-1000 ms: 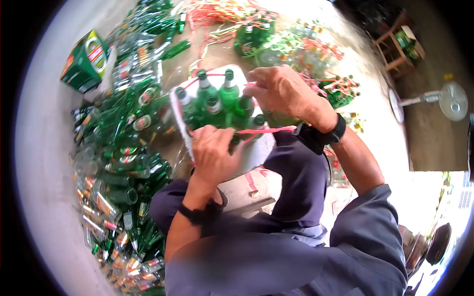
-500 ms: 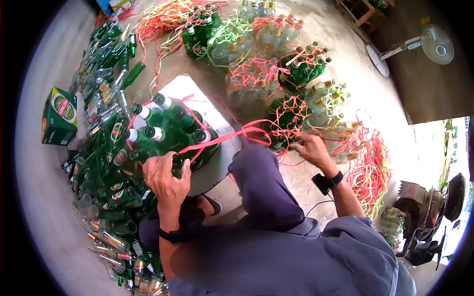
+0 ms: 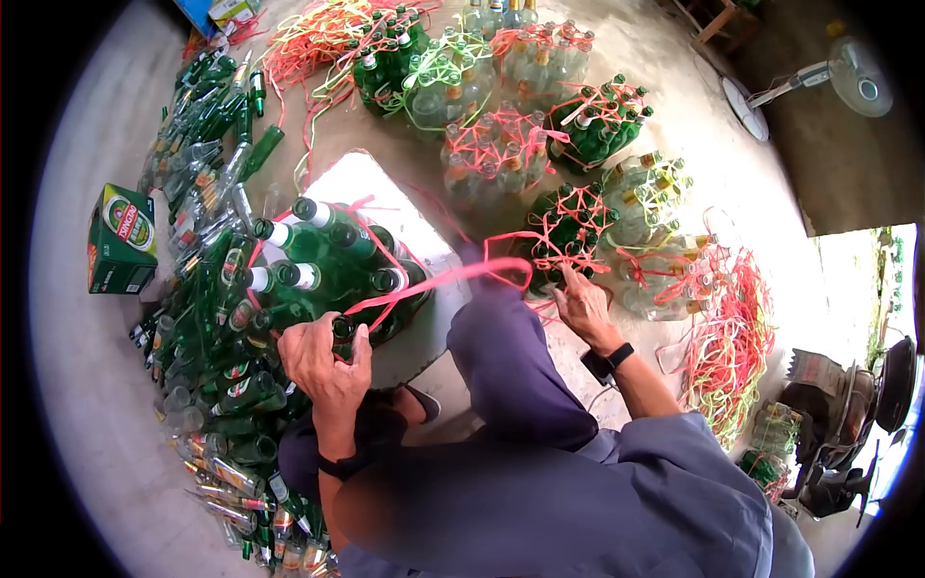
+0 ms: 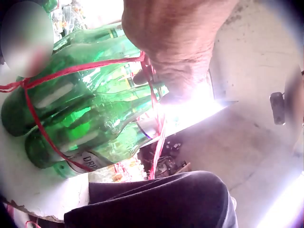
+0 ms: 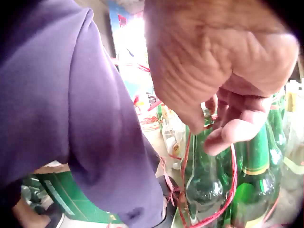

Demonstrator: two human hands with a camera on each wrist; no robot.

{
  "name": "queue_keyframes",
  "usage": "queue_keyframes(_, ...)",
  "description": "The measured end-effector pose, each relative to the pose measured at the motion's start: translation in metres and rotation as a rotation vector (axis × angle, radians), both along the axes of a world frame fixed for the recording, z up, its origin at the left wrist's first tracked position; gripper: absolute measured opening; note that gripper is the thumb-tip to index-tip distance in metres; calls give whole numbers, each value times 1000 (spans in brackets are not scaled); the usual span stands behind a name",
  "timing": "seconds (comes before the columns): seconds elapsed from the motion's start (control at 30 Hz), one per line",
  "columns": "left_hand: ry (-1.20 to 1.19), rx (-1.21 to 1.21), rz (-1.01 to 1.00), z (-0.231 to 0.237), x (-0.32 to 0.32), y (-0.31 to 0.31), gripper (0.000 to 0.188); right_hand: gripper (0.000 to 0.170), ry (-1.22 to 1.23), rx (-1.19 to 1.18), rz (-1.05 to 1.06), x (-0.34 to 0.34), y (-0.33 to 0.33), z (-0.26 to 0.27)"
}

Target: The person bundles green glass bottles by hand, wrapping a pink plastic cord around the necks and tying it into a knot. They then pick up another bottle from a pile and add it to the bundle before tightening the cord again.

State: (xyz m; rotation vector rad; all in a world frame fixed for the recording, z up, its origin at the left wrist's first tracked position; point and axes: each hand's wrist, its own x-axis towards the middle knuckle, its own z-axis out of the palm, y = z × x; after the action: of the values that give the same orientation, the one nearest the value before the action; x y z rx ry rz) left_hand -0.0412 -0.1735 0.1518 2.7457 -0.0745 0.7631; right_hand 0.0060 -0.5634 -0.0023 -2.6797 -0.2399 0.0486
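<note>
My left hand [image 3: 328, 361] grips the neck of a green bottle at the near edge of a green bottle bundle [image 3: 332, 260]. Red strap rings these bottles, which stand on a white board [image 3: 419, 236]. From the left hand a pink-red strap [image 3: 438, 279] runs right toward a second strapped green bundle [image 3: 570, 226]. At that bundle's near side is my right hand [image 3: 586, 310], its index finger reaching to the bottle tops. In the right wrist view, its thumb and bent fingers surround a bottle mouth by a red strap [image 5: 232, 183]; I cannot tell whether they pinch it.
Loose bottles [image 3: 226, 318] heap along the left wall, with a green beer carton [image 3: 123, 241] beside them. More strapped bundles [image 3: 496, 154] stand ahead and to the right. Tangled straps [image 3: 732, 337] lie at the right, and a fan [image 3: 858, 77] stands farther off. The knee [image 3: 515, 356] is between the hands.
The right hand has moved from above the near bundle down and right to the second bundle, and the view has shifted right. The left hand has shifted onto the bottle neck at the bundle's near edge.
</note>
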Motion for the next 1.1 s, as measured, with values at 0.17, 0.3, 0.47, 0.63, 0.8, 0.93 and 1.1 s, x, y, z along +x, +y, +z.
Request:
queue_keyframes(0.17, -7, -11, -15, 2, -1, 0, 31, 50, -73, 173, -85, -30, 0, -2)
queue_keyframes(0.3, 6, -12, -21, 4, 0, -2, 29, 39, 254, 246, -246, -57, -5, -31)
queue_keyframes(0.47, 36, 12, 2, 1, 0, 0, 32, 43, 251, 271, -273, -77, -24, -80)
queue_keyframes(0.63, -9, -30, 7, 3, 1, 0, 32, 47, 481, 486, -449, -58, -35, -70)
queue_keyframes(0.8, -26, -93, 70, 3, -7, 1, 34, 31, 206, 571, -321, -36, -46, -91)
queue_keyframes(0.93, 5, -49, 61, 4, -11, 9, 36, 31, 325, 491, -369, -14, -46, -85)
queue_keyframes(1.1, 54, -104, 75, -3, -17, 9, 44, 31, 353, 417, -339, 5, -36, -73)
